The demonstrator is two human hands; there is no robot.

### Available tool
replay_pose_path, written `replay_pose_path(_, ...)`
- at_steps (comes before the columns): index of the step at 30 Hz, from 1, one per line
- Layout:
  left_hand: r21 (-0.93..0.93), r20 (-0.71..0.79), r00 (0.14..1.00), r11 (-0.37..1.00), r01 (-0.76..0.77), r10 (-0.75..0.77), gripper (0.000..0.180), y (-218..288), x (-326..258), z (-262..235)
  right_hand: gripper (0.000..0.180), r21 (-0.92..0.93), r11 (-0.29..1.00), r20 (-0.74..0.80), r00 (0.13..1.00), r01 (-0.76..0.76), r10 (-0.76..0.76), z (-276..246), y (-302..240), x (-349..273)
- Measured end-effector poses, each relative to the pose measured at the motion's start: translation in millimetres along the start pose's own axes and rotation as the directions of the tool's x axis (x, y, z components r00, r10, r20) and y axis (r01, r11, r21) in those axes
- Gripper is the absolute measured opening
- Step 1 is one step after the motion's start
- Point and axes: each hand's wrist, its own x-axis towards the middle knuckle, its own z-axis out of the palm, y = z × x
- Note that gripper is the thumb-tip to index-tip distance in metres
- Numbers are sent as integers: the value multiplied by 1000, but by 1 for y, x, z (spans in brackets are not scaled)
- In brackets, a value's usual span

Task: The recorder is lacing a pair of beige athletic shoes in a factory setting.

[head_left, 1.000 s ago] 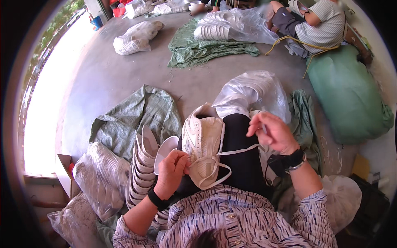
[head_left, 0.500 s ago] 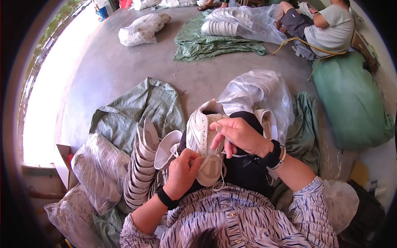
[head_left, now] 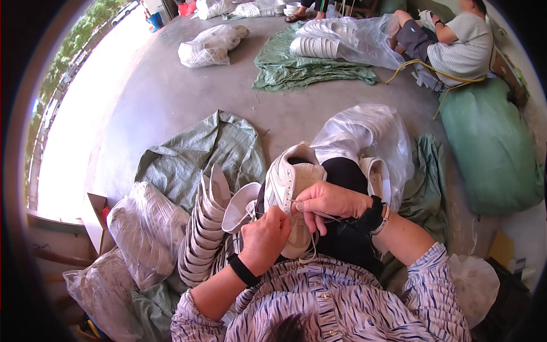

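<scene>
A cream-white sneaker (head_left: 277, 175) rests on my dark-trousered lap, its heel opening away from me and its toe toward my shirt. Over its left side my left hand (head_left: 264, 239) is closed, thumb and finger pinched beside the eyelets on a shoelace. My right hand (head_left: 333, 200) lies across the tongue area, thumb and forefinger pinching a thin white shoelace (head_left: 314, 246) whose loose part hangs by the toe. The fingers hide the middle eyelets. Close by my left hand stands a stack of nested white shoe pieces (head_left: 200, 239).
Plastic-wrapped bundles (head_left: 145, 233) sit at left near a green woven sack (head_left: 199, 154). Beyond my right knee lies a clear bag of white shoe parts (head_left: 370, 134). A large green sack (head_left: 487, 148) stands at right, near a seated person (head_left: 458, 48) holding a white shoe.
My left hand has moved up and right, closer to the eyelets and the right hand. My right hand has come down slightly over the shoe. The whole view has shifted a little.
</scene>
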Motion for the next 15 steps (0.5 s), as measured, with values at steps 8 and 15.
replay_pose_path(8, -509, 39, 997, 857, 80, -70, 10, -26, -1, 3, 27, -33, 999, -213, 976, 38, -44, 18, -1, -4)
replay_pose_path(15, 105, 186, 949, 955, -278, 255, 19, -23, 20, -12, 27, -381, 920, -310, 924, 93, -222, 46, 0, -7)
